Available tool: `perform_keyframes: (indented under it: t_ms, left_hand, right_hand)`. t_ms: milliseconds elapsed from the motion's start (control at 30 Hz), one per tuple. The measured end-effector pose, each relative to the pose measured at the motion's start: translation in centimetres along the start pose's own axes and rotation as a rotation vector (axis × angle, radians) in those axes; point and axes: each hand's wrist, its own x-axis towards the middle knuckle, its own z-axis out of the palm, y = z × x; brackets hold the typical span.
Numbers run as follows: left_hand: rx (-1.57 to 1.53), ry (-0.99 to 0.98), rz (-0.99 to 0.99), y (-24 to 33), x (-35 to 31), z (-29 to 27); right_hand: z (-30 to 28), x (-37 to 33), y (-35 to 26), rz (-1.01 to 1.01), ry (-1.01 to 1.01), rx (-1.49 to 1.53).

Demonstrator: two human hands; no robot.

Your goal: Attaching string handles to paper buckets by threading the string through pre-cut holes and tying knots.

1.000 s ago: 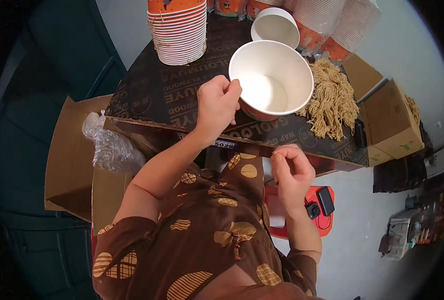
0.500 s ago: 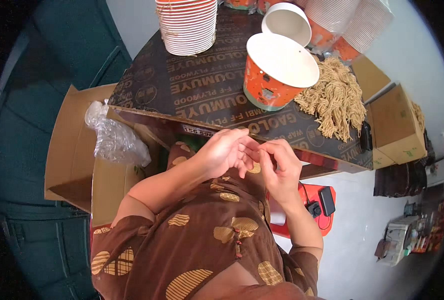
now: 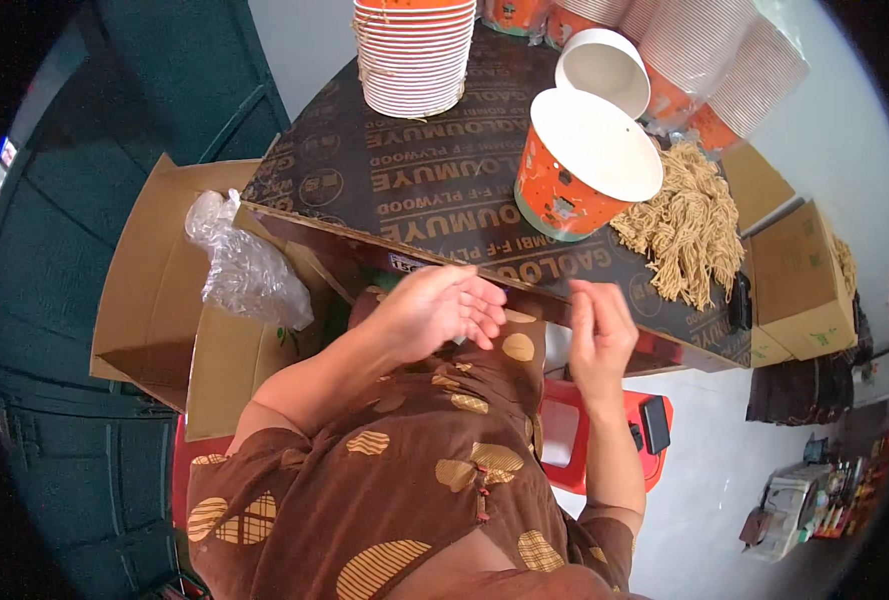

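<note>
My left hand is held in front of the table's near edge, palm turned inward, fingers apart and slightly bent, with nothing in it. To its right, my right hand is closed, thumb against curled fingers; I cannot make out whether something small is pinched there. Beyond the right hand an orange paper bucket with a white inside stands on the table. A second paper bucket lies tipped behind it. Right of them a heap of tan twisted strands hangs toward the table edge.
A tall stack of paper buckets stands at the far left of the dark plywood table. More wrapped stacks line the back right. Cardboard boxes flank the table; clear plastic hangs over the left one. A red stool carries black devices.
My hands have moved apart: the right went to the right, away from the left fingers. The whole view has shifted slightly, with the table things lower and further right.
</note>
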Motion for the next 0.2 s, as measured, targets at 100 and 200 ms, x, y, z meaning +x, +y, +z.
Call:
perform_keyframes:
  t_ms: [100,200]
  left_hand:
    - [0.104,0.102,0.256,3.1,-3.3,-2.0]
    - [0.318,0.432,0.64,7.1,-7.8,-5.8]
  right_hand:
    - [-1.0,0.8,3.2,-0.029,0.118,-0.194]
    - [-1.9,1.1,6.5,0.169,0.067,-0.14]
